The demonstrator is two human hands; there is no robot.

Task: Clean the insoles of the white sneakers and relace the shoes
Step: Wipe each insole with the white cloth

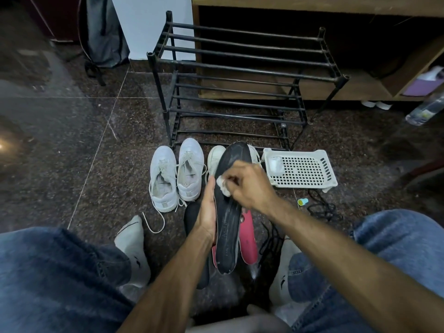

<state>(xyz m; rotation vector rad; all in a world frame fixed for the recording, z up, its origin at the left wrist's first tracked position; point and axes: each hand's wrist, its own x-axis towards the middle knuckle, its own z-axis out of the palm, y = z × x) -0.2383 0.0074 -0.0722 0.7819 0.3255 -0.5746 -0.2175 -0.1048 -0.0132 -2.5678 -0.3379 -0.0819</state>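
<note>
While left hand (208,212) cradles insole (228,212), right hand (247,183) pinches wipe (222,183)

No text can be read anywhere. The dark insole (227,227) bears faint pale printing near its heel end, too blurred to make out. Each grey sock (134,246) carries a small dark logo mark, a shape and not letters.

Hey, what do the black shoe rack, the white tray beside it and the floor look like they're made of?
The shoe rack looks like painted metal tubing: thin round bars, matte black, with push-fit corner joints. The white tray looks like moulded plastic: a uniform off-white, with a regular grid of square holes. The floor seems to be polished stone, probably granite: dark speckled slabs with thin joints and a glossy reflection.
</note>
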